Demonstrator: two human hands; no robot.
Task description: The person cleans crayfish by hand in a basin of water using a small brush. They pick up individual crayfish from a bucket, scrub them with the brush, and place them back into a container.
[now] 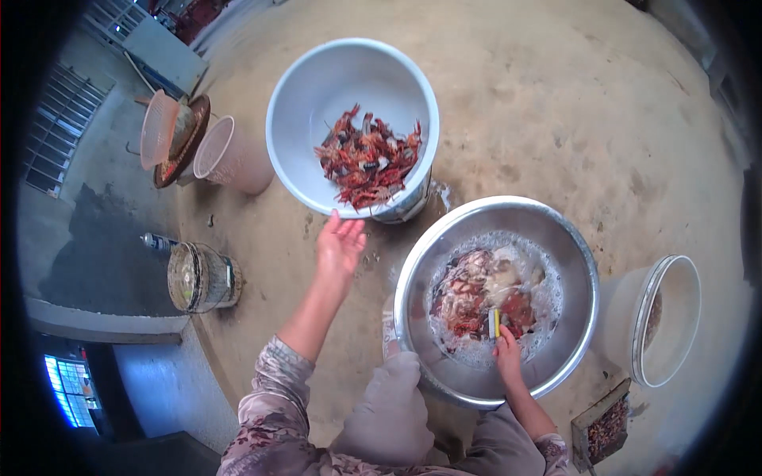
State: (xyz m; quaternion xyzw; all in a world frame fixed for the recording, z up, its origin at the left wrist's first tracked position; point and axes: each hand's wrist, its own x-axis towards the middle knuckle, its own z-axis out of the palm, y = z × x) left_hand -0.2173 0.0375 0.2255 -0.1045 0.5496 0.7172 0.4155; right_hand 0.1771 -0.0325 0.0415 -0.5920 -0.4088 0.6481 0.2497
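Note:
My left hand [340, 244] is open, fingers stretched out, palm partly up, just below the near rim of a large white basin [298, 119]. Its fingertips reach that rim; whether they press on it I cannot tell. Red crayfish [369, 159] lie heaped in the basin. At the right, a wide steel bowl [567, 317] holds foamy water [548, 317] with more crayfish [468, 305] partly under the surface. Over this bowl my right hand [506, 349] is closed round a small scrubbing brush [494, 324] with a yellow strip. The brush's far side is hidden.
A bucket [397, 210] supports the white basin. To the left stand a stained bucket [202, 278], a spray can [159, 241], a pink bin [238, 159] and a pink basket [159, 131]. On the right are a white bucket [671, 321] and a dustpan [603, 424] with debris.

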